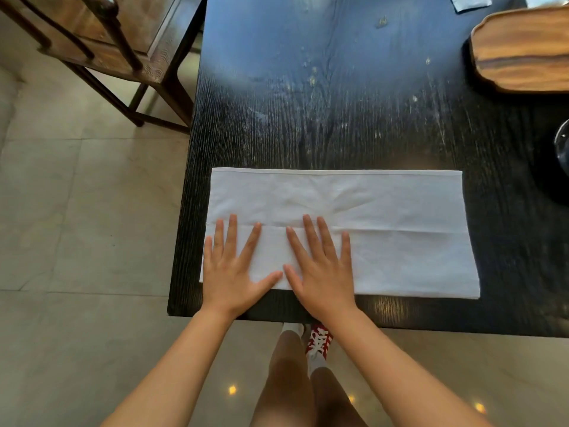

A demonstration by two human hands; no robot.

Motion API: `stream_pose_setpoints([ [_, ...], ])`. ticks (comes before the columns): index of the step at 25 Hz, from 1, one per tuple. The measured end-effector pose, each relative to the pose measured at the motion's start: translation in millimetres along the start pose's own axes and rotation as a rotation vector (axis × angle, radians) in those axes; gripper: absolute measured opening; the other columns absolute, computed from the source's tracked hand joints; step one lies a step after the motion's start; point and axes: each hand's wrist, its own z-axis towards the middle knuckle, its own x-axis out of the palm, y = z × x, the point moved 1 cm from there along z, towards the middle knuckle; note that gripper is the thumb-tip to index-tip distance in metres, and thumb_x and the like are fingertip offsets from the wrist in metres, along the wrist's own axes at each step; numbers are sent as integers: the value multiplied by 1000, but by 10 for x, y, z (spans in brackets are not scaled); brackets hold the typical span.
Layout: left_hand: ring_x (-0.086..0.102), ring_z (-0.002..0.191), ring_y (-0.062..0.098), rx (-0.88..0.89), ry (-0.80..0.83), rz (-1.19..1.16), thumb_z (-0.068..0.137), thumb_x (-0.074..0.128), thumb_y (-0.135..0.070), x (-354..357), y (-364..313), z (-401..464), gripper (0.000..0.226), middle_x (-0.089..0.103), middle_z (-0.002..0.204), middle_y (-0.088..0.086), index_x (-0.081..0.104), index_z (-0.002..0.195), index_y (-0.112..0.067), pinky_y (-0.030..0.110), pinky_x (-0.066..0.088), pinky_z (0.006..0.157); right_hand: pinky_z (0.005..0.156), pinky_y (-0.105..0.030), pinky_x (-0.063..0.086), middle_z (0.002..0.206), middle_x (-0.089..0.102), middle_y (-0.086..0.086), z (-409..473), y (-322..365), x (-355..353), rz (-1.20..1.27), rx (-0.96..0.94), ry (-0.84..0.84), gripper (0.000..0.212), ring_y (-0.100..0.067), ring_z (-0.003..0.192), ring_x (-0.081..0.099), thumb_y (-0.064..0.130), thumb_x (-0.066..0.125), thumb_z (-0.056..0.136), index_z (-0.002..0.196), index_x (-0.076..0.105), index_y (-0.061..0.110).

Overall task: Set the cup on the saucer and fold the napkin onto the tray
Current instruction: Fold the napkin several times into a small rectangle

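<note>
A white cloth napkin (400, 229) lies as a long folded rectangle along the near edge of the dark table (323, 103). My left hand (231, 266) rests flat on the napkin's left end, fingers spread. My right hand (320, 269) presses flat beside it, thumbs nearly touching. A wooden tray (520, 50) sits at the far right of the table, partly cut off by the frame. No cup or saucer is in view.
A wooden chair (101, 41) stands off the table's far left corner on the tiled floor. A dark round object with a glassy rim (560, 155) shows at the right edge. A pale item (468, 3) lies at the table's far edge.
</note>
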Motion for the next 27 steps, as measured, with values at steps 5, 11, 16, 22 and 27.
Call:
stream_pose_setpoints([
  [5, -12, 144, 28, 1, 8, -9, 73, 22, -83, -4, 6, -10, 90, -5, 158, 9, 6, 147, -36, 51, 1, 115, 113, -54, 2, 158, -2, -4, -313, -668, -32, -83, 112, 38, 67, -25, 144, -2, 57, 19, 89, 148, 5, 29],
  [11, -15, 143, 28, 3, 39, -13, 69, 14, -86, -29, -8, -20, 93, -8, 158, 10, 2, 147, -36, 53, 1, 115, 115, -42, -4, 157, 0, -7, -662, -1519, -215, -123, 246, 90, 70, -24, 144, -5, 62, 1, 87, 148, 1, 27],
  [16, -14, 143, 32, 44, 54, 28, 69, 16, -87, 40, -103, -291, 96, -7, 157, 14, 2, 147, -34, 51, -2, 114, 115, -41, -1, 157, 1, -7, -903, -1573, -236, -106, 232, 125, 69, -26, 144, -3, 60, 4, 89, 148, 3, 24],
  [22, -11, 144, 29, 19, 28, -12, 74, 13, -82, 9, -193, -324, 90, -7, 157, 13, 5, 148, -31, 57, -2, 113, 117, -42, 5, 156, 11, -10, -925, -1563, -283, 68, 266, 30, 66, -24, 143, 3, 56, 19, 91, 146, 14, 21],
  [27, -6, 144, 29, 199, -45, -47, 91, 20, -60, -7, -1005, -399, 69, -6, 157, 9, 4, 149, -26, 57, -9, 112, 82, -48, 44, 120, 53, -22, -1156, -1541, -522, 223, 631, -272, 52, -39, 109, 47, 16, 64, 83, 130, 45, 6],
])
